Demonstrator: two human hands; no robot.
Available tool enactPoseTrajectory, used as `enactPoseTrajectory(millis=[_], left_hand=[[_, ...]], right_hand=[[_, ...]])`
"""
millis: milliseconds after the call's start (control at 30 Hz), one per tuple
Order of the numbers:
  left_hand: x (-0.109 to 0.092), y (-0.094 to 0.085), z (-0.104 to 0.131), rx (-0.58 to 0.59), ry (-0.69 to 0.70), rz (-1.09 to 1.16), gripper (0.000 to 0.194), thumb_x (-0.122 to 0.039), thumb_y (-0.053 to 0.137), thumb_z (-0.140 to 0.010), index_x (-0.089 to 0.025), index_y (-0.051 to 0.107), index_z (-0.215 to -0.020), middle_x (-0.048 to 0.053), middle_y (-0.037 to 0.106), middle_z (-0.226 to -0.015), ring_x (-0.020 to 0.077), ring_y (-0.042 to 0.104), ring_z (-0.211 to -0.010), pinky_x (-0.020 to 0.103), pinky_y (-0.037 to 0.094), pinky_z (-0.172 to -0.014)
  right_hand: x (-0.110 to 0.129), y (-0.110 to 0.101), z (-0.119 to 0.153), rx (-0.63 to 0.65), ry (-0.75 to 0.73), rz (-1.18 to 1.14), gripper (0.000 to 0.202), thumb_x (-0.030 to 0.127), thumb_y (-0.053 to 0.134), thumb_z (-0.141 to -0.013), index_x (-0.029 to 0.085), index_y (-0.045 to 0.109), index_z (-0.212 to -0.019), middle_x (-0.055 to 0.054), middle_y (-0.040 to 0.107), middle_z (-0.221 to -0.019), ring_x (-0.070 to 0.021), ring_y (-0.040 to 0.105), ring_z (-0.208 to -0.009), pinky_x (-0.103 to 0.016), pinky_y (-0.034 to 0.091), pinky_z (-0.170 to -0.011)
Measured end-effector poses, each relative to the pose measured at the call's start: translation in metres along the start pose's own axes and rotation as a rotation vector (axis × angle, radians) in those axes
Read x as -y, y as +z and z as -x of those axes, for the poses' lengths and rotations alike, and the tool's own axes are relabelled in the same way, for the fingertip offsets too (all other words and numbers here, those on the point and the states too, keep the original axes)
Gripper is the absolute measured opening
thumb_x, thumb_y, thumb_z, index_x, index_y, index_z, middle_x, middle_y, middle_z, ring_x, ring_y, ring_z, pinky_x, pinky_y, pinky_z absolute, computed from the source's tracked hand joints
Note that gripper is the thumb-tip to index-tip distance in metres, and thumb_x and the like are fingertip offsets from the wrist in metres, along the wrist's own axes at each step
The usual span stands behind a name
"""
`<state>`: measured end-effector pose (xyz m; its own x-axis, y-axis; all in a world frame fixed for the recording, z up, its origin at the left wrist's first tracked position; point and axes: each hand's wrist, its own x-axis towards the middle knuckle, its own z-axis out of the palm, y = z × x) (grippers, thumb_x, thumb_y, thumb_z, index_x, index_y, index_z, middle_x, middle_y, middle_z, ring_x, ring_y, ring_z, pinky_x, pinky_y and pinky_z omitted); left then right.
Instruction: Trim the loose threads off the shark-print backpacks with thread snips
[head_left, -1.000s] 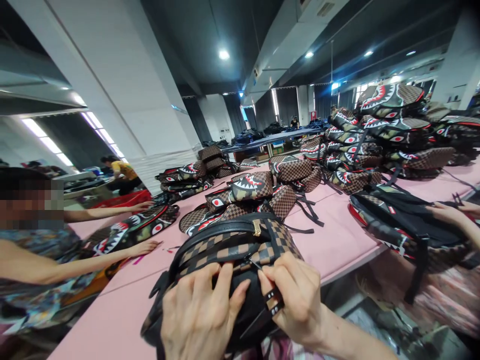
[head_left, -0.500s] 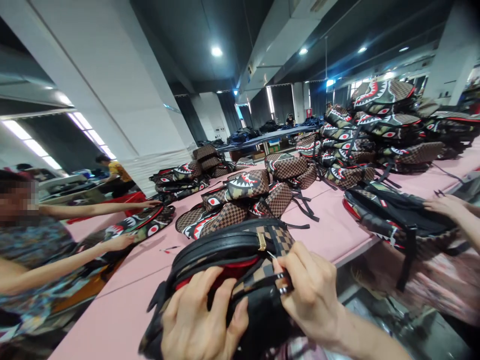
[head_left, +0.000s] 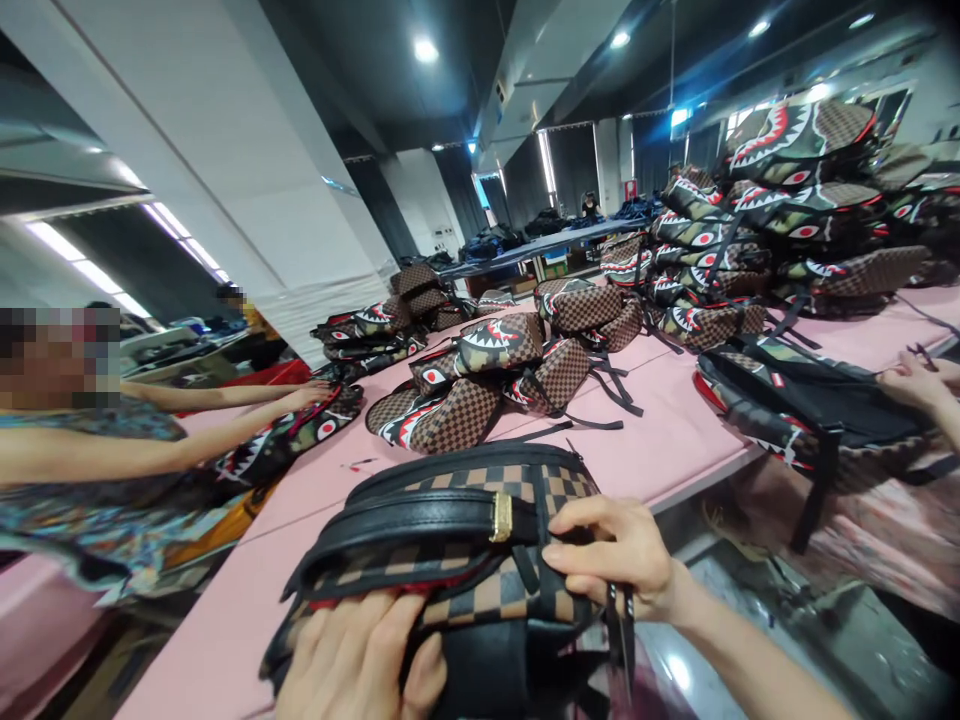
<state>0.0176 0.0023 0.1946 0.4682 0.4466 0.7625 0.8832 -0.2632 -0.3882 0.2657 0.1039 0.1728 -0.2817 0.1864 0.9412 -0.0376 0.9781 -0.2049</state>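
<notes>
A brown-checked backpack (head_left: pixel 480 605) with black trim lies before me, its zipped opening showing a red lining. A black carry handle (head_left: pixel 420 525) with a gold buckle runs along it. My left hand (head_left: pixel 360 655) grips the rim of the opening, fingertips tucked inside. My right hand (head_left: pixel 611 550) is closed at the bag's right end, thumb and fingertips pinching at the seam; whether a thread is between them I cannot tell. Dark thread snips (head_left: pixel 621 635) are held in the same hand, pointing down below the curled fingers.
Shark-face backpacks (head_left: pixel 435 410) lie beyond mine on the pink table (head_left: pixel 652 430), with a taller stack (head_left: pixel 750 235) at the back right. On the left a person (head_left: pixel 150 440) handles a camouflage bag. Another person's hand (head_left: pixel 919 380) at right is beside an open black backpack (head_left: pixel 795 400).
My right hand has turned, so the snips now point down instead of toward the buckle. The backpack has tilted, showing more of its checked side. The left co-worker's hands have moved together.
</notes>
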Motion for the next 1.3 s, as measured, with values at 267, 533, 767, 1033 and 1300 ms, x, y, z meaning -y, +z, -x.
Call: enactPoseTrajectory(millis=[267, 533, 767, 1033, 1300], left_hand=[[0.009, 0.0, 0.002, 0.041, 0.069, -0.055, 0.053, -0.023, 0.048, -0.081, -0.018, 0.039, -0.133, 0.012, 0.065, -0.102, 0.0237, 0.062, -0.094, 0.035, 0.046, -0.087], [0.005, -0.006, -0.015, 0.184, 0.048, -0.098, 0.053, -0.036, 0.041, -0.084, -0.017, 0.037, -0.134, 0.013, 0.064, -0.112, 0.0208, 0.065, -0.084, 0.028, 0.047, -0.08], [0.009, -0.003, -0.038, 0.323, 0.053, -0.019, 0.052, -0.051, 0.043, -0.079, -0.022, 0.052, -0.121, 0.008, 0.069, -0.094, 0.021, 0.065, -0.071, 0.027, 0.048, -0.064], [0.024, 0.011, -0.055, 0.278, 0.159, 0.05, 0.055, -0.058, 0.053, -0.069, -0.025, 0.058, -0.114, 0.008, 0.07, -0.09, 0.0261, 0.065, -0.073, 0.033, 0.05, -0.065], [0.024, 0.007, -0.047, 0.219, 0.145, 0.107, 0.035, -0.045, 0.048, -0.082, -0.02, 0.062, -0.102, 0.006, 0.07, -0.081, 0.0163, 0.062, -0.053, 0.024, 0.044, -0.048]], right_hand=[[-0.006, -0.002, -0.004, 0.028, 0.005, -0.014, 0.024, 0.028, 0.046, -0.088, 0.017, 0.065, -0.097, -0.008, 0.062, -0.092, -0.0108, 0.059, -0.072, -0.019, 0.046, -0.054], [-0.023, 0.001, -0.027, -0.043, 0.163, -0.218, 0.018, 0.02, 0.048, -0.087, 0.017, 0.066, -0.089, -0.007, 0.064, -0.083, -0.0119, 0.061, -0.074, -0.024, 0.051, -0.065], [-0.041, 0.018, -0.097, 0.265, 0.318, -0.313, 0.019, 0.022, 0.058, -0.082, 0.017, 0.067, -0.097, -0.005, 0.068, -0.1, -0.0141, 0.062, -0.093, -0.024, 0.047, -0.082], [-0.041, 0.048, -0.159, 1.084, 0.278, -0.23, 0.022, 0.01, 0.054, -0.079, 0.01, 0.067, -0.097, -0.001, 0.067, -0.089, -0.0118, 0.06, -0.084, -0.014, 0.04, -0.071], [-0.042, 0.06, -0.145, 0.848, 0.22, 0.066, 0.021, 0.027, 0.049, -0.087, 0.013, 0.064, -0.082, 0.002, 0.058, -0.068, -0.009, 0.051, -0.063, -0.017, 0.032, -0.058]])
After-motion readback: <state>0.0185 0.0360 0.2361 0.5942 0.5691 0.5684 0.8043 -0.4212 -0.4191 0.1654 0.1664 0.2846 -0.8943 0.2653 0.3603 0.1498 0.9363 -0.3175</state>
